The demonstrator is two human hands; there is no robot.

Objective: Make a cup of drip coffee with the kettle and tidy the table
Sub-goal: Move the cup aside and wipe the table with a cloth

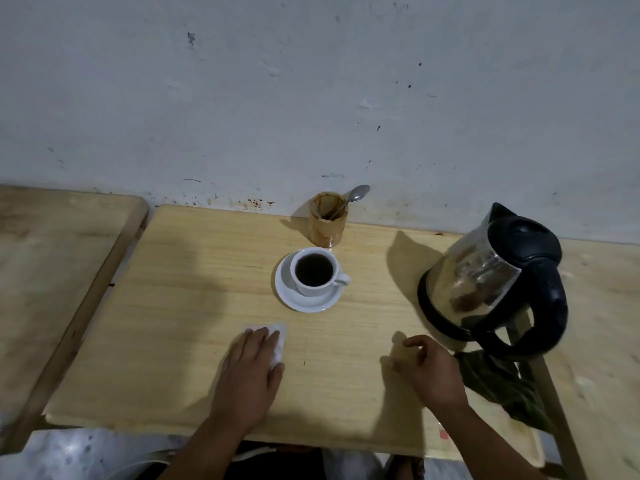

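Note:
A white cup (317,273) full of dark coffee stands on a white saucer (304,301) in the middle of the wooden table (180,306). Behind it, by the wall, a glass (327,225) holds a used paper filter and a metal spoon (349,199). At the right stands a glass kettle (491,278) with a black lid, base and handle. My left hand (251,368) lies flat on a white tissue (278,342), pressing it to the tabletop in front of the cup. Beside the kettle's base, my right hand (429,368) rests on the table with its fingers loosely curled, holding nothing.
A second wooden table (45,271) adjoins at the left, with a narrow gap between. A dark green cloth (502,386) lies under the kettle handle at the right. The stained white wall (311,98) runs right behind the table.

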